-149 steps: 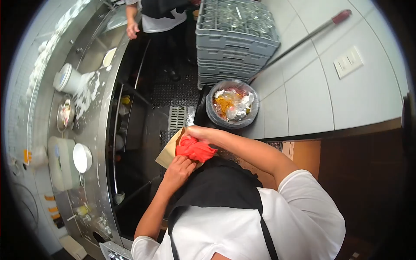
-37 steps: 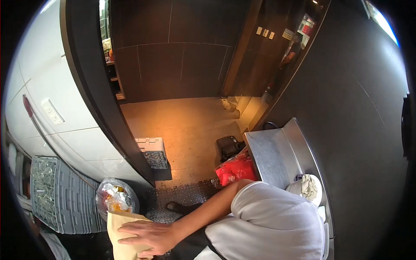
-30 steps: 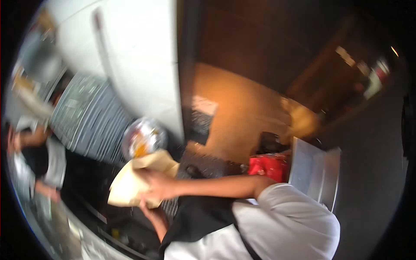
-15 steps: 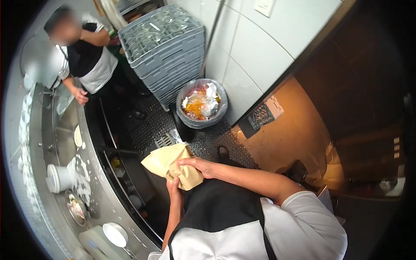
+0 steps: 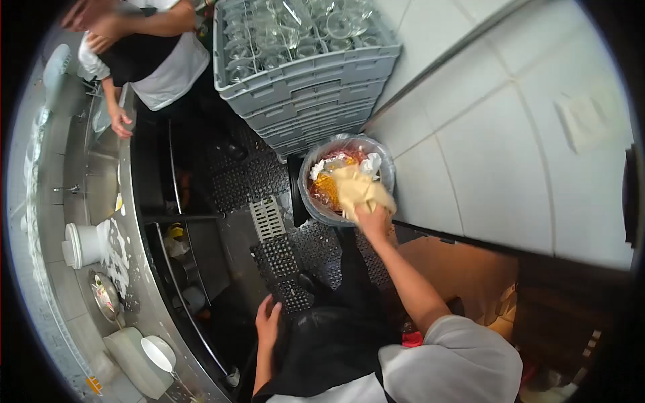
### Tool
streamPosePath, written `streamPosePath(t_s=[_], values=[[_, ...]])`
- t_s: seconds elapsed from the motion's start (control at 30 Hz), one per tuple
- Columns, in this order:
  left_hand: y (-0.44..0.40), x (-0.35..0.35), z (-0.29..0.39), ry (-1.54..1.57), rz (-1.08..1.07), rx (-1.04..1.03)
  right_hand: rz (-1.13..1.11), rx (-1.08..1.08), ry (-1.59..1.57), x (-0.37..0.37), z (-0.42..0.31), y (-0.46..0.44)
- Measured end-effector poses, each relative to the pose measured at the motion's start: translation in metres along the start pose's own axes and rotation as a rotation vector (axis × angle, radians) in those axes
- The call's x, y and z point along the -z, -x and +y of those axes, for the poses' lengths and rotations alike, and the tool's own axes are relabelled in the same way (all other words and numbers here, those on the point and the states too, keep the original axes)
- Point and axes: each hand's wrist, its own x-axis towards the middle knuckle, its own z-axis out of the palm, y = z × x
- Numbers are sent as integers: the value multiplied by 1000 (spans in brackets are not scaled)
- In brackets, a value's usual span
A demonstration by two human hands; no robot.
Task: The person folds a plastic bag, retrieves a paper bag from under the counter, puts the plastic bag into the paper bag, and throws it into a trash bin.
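A crumpled tan sheet of paper (image 5: 363, 192) is in my right hand (image 5: 376, 220), fingers closed around its near end. That arm is stretched forward, and the paper hangs over the mouth of a trash bin (image 5: 310, 205) lined with a clear bag. Orange and red food scraps (image 5: 326, 189) and white wads show inside the bin; the paper covers part of them. Near my apron, my left hand (image 5: 268, 321) is held up with nothing in it, thumb and fingers apart.
Stacked grey crates (image 5: 302, 101) topped with glassware stand behind the bin. On the left runs a steel counter (image 5: 151, 285) with a white bucket (image 5: 80, 245), a pan (image 5: 105, 295) and a white bowl (image 5: 158, 353). A co-worker (image 5: 144, 60) stands beyond. Rubber mats and a drain grate (image 5: 267, 219) lie on the floor.
The paper has gone from both hands at my waist to over the bin, in my right hand alone. My left hand has let go. My view has moved closer to the bin.
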Motion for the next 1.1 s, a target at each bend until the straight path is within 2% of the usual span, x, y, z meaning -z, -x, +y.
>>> streamPosePath(t_s=[0.03,0.1,0.13,0.2,0.3,0.33,0.4,0.5,0.63,0.7,0.73,0.77,0.83,0.87,0.97,1.03,1.07,1.1], values=[[3,9,-24,-45,59,55,157,142,70,-26,11,-38],[22,26,-66,-77,158,243,183,419,271,-106,67,-107],[36,33,-79,-58,206,372,-5,319,361,-139,82,-128],[70,34,-94,77,265,426,-379,118,533,-192,99,-153],[97,21,-93,-93,303,654,-351,169,539,-222,116,-164],[100,7,-86,-51,292,710,-361,226,548,-224,122,-167],[84,-29,-35,45,268,808,-386,184,574,-233,124,-176],[74,-37,-60,-73,100,726,-381,172,589,-245,125,-190],[44,-43,-67,-29,110,632,-342,230,594,-247,125,-211],[17,-52,-27,-85,106,646,-342,224,574,-248,122,-219],[10,-54,-16,-133,113,575,-342,199,560,-247,119,-220],[15,-49,-22,-67,140,648,-344,175,548,-243,118,-219],[16,-40,-39,70,194,774,-402,148,506,-231,117,-221],[3,-53,-4,-84,182,682,-425,136,493,-220,110,-221],[35,-24,-84,-34,170,655,-610,92,320,-197,101,-228],[36,-29,-75,-93,149,638,-759,117,95,-198,115,-227],[38,-31,-72,-125,139,635,-777,214,201,-205,113,-223],[41,-36,-71,-141,124,640,-792,177,195,-213,122,-224]])
